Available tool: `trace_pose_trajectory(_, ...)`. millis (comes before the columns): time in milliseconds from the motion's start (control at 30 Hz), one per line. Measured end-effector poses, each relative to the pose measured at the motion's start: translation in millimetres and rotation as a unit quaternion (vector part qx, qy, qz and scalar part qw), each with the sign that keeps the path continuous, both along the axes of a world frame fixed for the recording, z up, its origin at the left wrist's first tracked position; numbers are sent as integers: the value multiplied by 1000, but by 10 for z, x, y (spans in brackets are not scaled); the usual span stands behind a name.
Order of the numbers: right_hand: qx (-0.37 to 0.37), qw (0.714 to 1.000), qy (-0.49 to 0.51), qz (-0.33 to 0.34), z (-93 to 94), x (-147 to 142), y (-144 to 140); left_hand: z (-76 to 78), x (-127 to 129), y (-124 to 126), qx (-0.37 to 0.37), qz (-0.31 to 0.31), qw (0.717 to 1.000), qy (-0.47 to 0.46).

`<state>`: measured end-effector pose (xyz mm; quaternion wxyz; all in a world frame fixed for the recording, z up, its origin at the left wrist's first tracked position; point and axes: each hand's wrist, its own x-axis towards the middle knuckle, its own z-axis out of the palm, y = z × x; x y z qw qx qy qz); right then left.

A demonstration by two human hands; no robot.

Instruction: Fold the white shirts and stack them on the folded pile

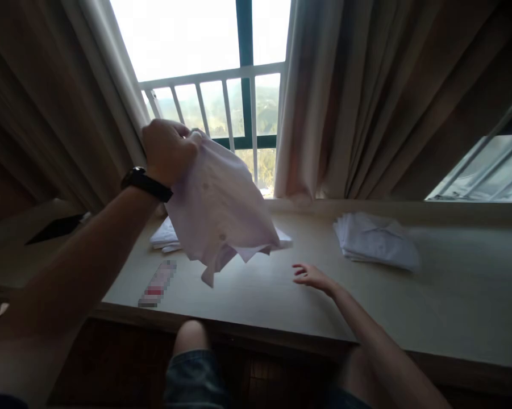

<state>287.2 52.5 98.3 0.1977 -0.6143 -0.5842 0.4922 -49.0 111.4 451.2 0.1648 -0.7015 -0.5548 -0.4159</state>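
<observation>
The left hand (167,149) is up in the upper-left middle of the frame, fingers closed tight around the top of a white shirt (219,210), which hangs down from the grip, crumpled and clear of the surface (452,307). You can see a couple of buttons on it, and the bottom corners dangle just above the surface. There's a black watch (145,183) on that wrist.

The right hand (313,277) is low, about center frame, fingers loosely spread and holding nothing. It sits just over the surface, right of the hanging shirt and not touching it; can't tell if the fingertips actually touch the surface.

Behind the hanging shirt, some more white cloth (166,237) lies flat on the surface, partly hidden. Well off to the right there's a folded stack (375,240) of white fabric. A small blurred-out item (157,284) lies near the front edge, lower left of the shirt. Beige curtains (366,96) frame a bright window with a white railing (221,96) at the top.
</observation>
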Motion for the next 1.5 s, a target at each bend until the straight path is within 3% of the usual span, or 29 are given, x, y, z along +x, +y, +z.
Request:
trace_pose_trajectory(33,14,989,140,43,186,-145,-144,14,128,-83,-4,8,1000,-8)
trace_pose_trajectory(100,73,932,345,80,530,-453,-440,15,381,-255,-49,17,999,13)
trace_pose_trajectory(167,117,910,396,43,815,-710,-668,-4,589,-423,-98,-10,993,70)
trace_pose_trajectory(300,188,918,330,-116,1219,-788,-781,-15,723,-637,-80,-13,995,66)
trace_pose_trajectory(400,239,902,288,-216,1492,-456,-687,-18,626,-638,-102,-8,993,56)
trace_pose_trajectory(500,312,867,242,-303,1795,-2,-585,-77,477,-573,-132,17,989,69)
trace_pose_trajectory(600,404,833,172,-337,2086,318,-536,-203,350,-543,-193,18,978,81)
trace_pose_trajectory(667,453,820,140,-321,2246,362,-555,-316,325,-569,-246,8,961,125)
trace_pose_trajectory(733,474,831,134,-260,2373,254,-624,-437,383,-630,-247,-52,955,154)
trace_pose_trajectory(800,462,864,132,-152,2476,30,-737,-553,525,-716,-220,-202,942,151)
trace_pose_trajectory(867,442,887,130,-35,2559,-232,-870,-656,714,-804,-230,-387,883,131)
trace_pose_trajectory(933,424,891,152,54,2617,-442,-990,-748,887,-872,-284,-515,802,105)
trace_pose_trajectory(1033,375,889,230,125,2604,-524,-1082,-861,1011,-918,-369,-578,726,59)
trace_pose_trajectory(1133,327,888,305,105,2390,-341,-1052,-916,967,-930,-425,-573,700,27)
trace_pose_trajectory(1200,288,885,361,50,2123,-161,-1010,-909,900,-933,-412,-563,717,-5)
trace_pose_trajectory(1300,209,854,476,-17,1620,25,-1001,-844,812,-922,-312,-513,795,-89)
trace_pose_trajectory(1367,154,843,515,-20,1315,18,-1046,-779,778,-900,-265,-475,828,-133)
trace_pose_trajectory(1433,122,855,505,-6,1112,-104,-1105,-705,764,-875,-247,-454,843,-150)
trace_pose_trajectory(1500,107,880,463,16,1048,-284,-1145,-629,763,-852,-230,-433,858,-153)
